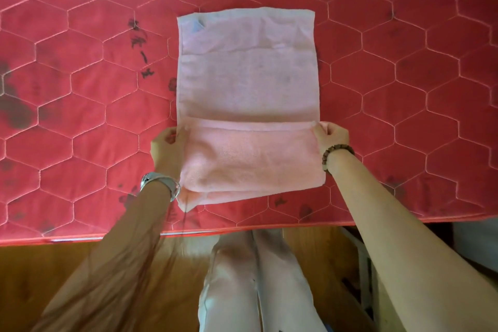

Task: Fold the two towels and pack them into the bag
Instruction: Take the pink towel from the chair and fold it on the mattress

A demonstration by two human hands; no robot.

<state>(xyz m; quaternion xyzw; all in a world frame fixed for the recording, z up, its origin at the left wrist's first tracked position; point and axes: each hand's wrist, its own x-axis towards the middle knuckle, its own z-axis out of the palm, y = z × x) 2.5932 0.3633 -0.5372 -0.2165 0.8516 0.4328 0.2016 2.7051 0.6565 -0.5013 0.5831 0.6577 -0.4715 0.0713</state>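
I see my left hand [168, 143] and right hand [330, 133] pinching the pink towel [250, 81] corners; uneven pulling could skew the fold between them.

i see a pale pink towel [248, 83], its near folded flap a warmer salmon pink, with a small light blue patch by its far left corner. under it the mattress [80, 67] is deep red-pink, quilted in a hexagon pattern of lighter pink stitching and blotched with dark brownish stains. the left wrist wears a silver bangle [161, 182], the right a brown bead bracelet [335, 152]. the floor [48, 272] is orange-brown wood, the trousers [242, 286] pale pink.
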